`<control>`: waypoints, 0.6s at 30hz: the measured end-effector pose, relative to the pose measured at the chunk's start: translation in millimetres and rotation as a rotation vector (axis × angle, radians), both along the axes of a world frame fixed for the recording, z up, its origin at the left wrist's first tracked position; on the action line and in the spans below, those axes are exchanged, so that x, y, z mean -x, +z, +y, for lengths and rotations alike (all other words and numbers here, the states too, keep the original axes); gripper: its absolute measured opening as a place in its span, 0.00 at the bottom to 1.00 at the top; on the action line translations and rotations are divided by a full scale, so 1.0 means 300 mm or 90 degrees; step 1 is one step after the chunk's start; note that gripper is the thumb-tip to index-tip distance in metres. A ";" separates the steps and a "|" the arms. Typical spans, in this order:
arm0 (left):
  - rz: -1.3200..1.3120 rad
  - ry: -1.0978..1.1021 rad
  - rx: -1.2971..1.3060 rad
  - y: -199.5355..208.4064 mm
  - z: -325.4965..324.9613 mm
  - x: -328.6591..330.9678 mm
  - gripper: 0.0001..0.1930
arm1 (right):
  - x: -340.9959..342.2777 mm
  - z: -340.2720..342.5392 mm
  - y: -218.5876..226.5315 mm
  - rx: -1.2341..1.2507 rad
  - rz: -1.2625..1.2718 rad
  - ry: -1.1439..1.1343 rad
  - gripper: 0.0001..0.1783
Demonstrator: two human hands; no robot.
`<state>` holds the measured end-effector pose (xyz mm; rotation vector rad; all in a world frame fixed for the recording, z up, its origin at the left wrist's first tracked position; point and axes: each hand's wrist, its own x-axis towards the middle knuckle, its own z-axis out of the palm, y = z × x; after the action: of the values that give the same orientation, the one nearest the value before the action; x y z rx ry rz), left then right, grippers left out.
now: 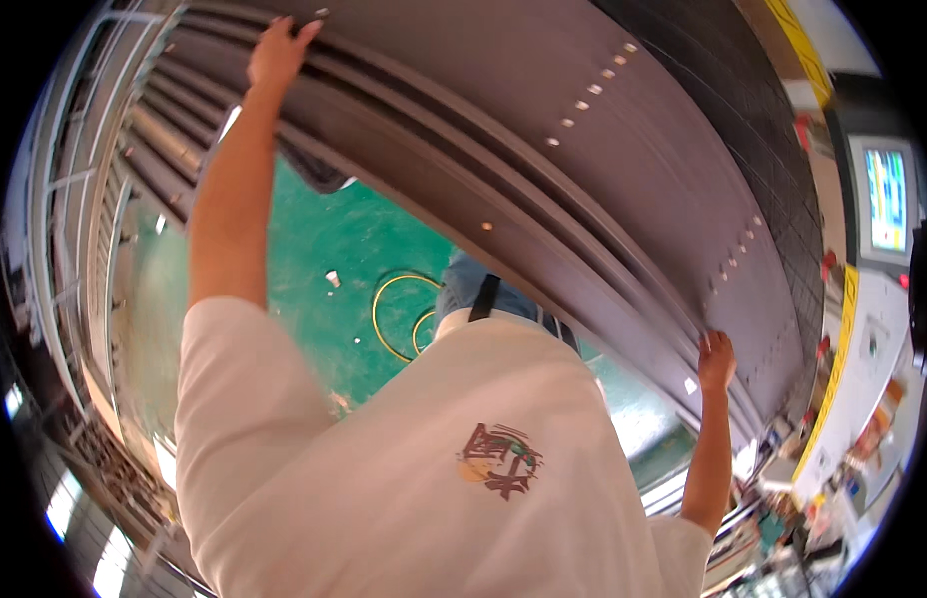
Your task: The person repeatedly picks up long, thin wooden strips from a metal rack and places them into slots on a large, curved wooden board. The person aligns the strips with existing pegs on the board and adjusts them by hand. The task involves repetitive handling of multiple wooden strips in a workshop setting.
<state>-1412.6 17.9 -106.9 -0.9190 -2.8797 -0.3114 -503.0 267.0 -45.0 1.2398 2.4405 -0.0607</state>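
Across the upper half of the head view lies a long dark-brown panel [543, 130], with raised lengthwise ridges and rows of small pale spots. Both my arms reach out wide to it. My left hand [276, 55] is closed over a ridge near its far left end, with fingers and thumb bent at the edge. Toward the right end, my right hand [716, 361] has its fingers curled over the panel's edge. What lies under my fingers is hidden. More long brown pieces [174, 110] stretch side by side at the left.
Beyond the panel is a dark slatted surface [728, 90]. A machine with a lit screen [885, 199] and yellow-striped edging stands at the right. A yellow hose [379, 304] lies coiled on the green floor [324, 239]. Metal racking [70, 199] lines the left.
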 end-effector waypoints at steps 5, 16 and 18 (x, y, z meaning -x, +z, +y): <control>0.014 -0.012 0.089 -0.030 -0.072 0.078 0.44 | 0.074 0.021 0.006 -0.028 -0.013 0.001 0.10; 0.014 -0.087 0.127 -0.103 -0.009 0.177 0.44 | -0.046 -0.023 -0.116 -0.034 -0.021 -0.093 0.07; 0.035 -0.134 0.136 -0.126 -0.079 0.263 0.43 | -0.063 0.023 -0.178 -0.042 -0.023 -0.052 0.08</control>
<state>-1491.6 -5.7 -144.8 -1.2478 -2.8093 0.0062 -484.0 273.9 -98.4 1.3575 2.3778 0.0187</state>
